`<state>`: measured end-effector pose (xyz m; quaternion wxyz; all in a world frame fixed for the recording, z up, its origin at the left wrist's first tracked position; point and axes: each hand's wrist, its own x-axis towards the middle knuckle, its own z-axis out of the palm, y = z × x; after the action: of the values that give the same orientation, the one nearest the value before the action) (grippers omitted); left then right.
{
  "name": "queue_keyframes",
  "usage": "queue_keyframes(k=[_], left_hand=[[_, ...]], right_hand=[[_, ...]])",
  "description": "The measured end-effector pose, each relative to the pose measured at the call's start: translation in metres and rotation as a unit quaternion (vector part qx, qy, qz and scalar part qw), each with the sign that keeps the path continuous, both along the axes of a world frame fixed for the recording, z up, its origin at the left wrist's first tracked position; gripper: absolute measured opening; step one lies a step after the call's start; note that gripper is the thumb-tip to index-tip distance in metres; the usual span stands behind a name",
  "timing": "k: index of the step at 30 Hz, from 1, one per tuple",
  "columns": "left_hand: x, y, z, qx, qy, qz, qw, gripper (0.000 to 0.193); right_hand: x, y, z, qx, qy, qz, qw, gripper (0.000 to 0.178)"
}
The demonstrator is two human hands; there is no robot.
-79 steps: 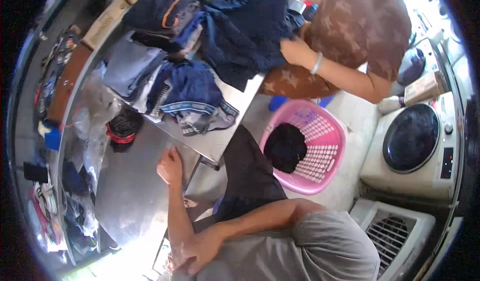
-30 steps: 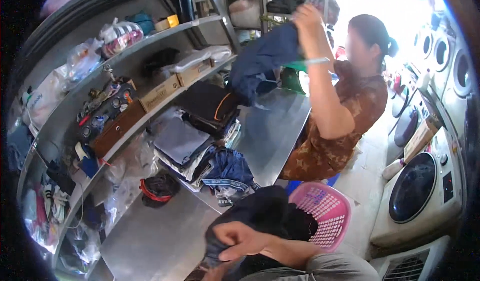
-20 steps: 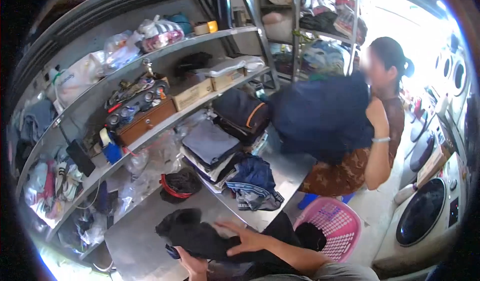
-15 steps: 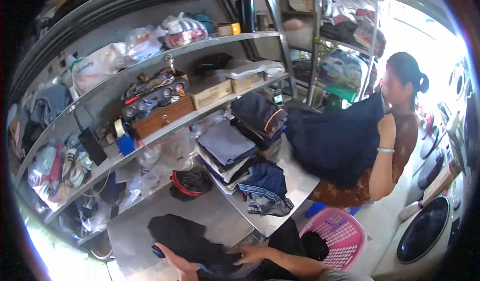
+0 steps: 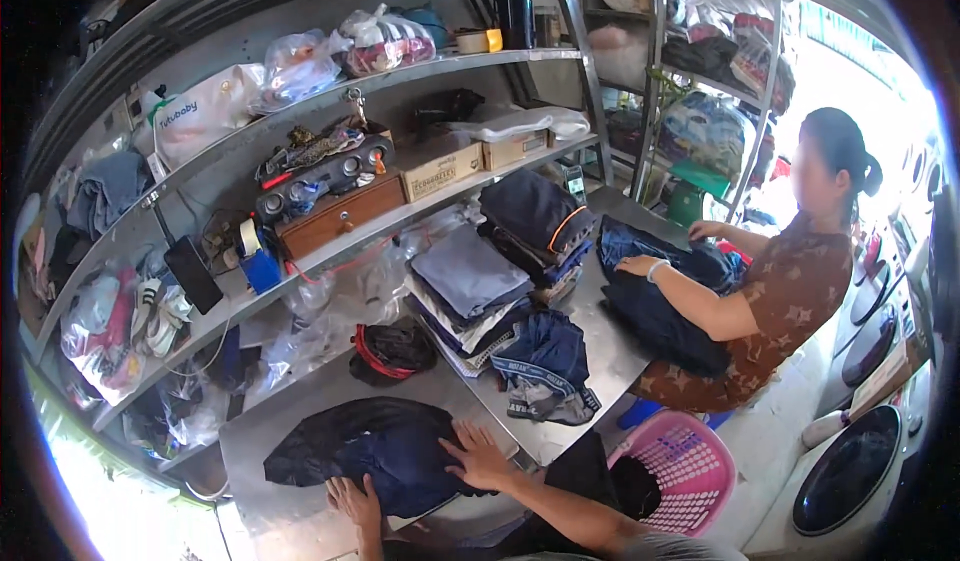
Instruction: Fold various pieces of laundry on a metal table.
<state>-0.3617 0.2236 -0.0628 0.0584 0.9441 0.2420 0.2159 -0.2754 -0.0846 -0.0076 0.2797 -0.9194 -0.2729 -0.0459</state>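
Note:
A dark navy and black garment [image 5: 385,451] lies spread across the metal table [image 5: 245,431] before me; its kind is hard to tell. My left hand [image 5: 355,503] rests on its near edge with the fingers spread. On its right end, my right hand [image 5: 480,456] lies flat, fingers stretched apart. Neither hand grips the cloth. Just beyond the garment sits a black mesh bundle with red trim [image 5: 392,354]. Crumpled blue and grey underwear [image 5: 545,361] lies to the right, next to a stack of folded clothes [image 5: 470,271].
Across the table at right, a person [image 5: 790,291] has both hands on a dark blue garment [image 5: 680,311]. A pink laundry basket [image 5: 685,471] stands on the floor at my right, near front-loading machines [image 5: 850,471]. Shelves [image 5: 440,196] behind the table hold bags, boxes and a wooden drawer.
The dark garment has gone from bunched in my two hands to spread on the table, with both hands now flat on it. The other person has lowered a raised garment onto the table.

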Motion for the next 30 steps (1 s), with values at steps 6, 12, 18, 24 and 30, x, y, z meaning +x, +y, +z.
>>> queue_keyframes(k=[6,12,18,24,30], left_hand=[[0.006,0.001,-0.001,-0.005,-0.017,-0.030,0.999,0.053],[0.008,0.001,-0.001,-0.033,0.017,-0.020,0.999,0.053],[0.009,0.005,-0.010,-0.004,0.002,-0.025,1.000,0.055],[0.008,0.010,-0.022,-0.002,0.005,-0.025,1.000,0.055],[0.006,0.013,-0.017,0.004,-0.003,-0.028,1.000,0.055]], right_hand=[[-0.006,0.001,-0.011,-0.078,-0.054,-0.001,0.995,0.059],[-0.005,-0.001,-0.014,-0.073,-0.061,-0.009,0.995,0.060],[-0.005,-0.002,-0.007,-0.074,-0.053,-0.003,0.996,0.061],[-0.004,-0.002,-0.005,-0.073,-0.054,-0.002,0.996,0.061],[-0.004,0.001,-0.003,-0.068,-0.057,-0.003,0.996,0.061]])
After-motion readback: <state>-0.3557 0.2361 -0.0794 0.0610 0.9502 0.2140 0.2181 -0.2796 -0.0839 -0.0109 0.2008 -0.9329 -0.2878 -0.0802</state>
